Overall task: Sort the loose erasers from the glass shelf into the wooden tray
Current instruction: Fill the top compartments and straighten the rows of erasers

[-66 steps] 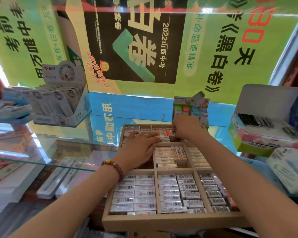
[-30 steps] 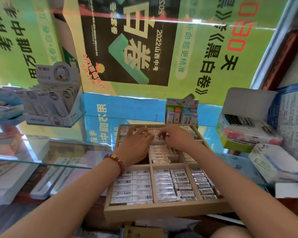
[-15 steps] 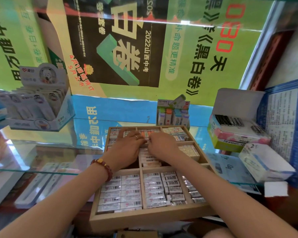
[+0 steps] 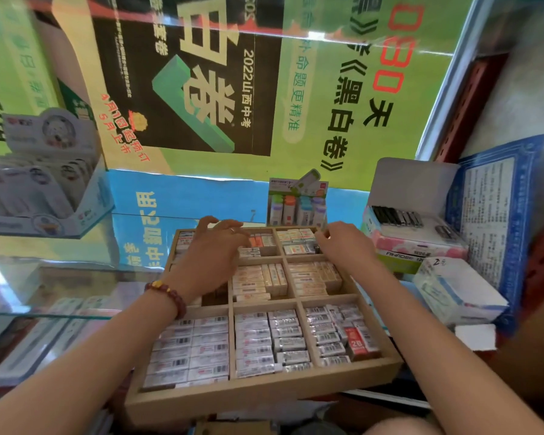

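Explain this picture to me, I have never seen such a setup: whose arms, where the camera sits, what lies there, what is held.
No machine here: a person works bare-handed, filmed by one camera worn on the head, looking forward and down. The left hand, with a bead bracelet, hovers with fingers spread over the far compartments of the wooden tray, which is packed with wrapped erasers. The right hand reaches the tray's far right corner; whether it pinches anything is unclear. A glass shelf lies to the left.

One nine-compartment wooden tray (image 4: 258, 394); one left hand (image 4: 214, 259), one right hand (image 4: 346, 246); erasers (image 4: 255, 343) number perhaps a hundred.
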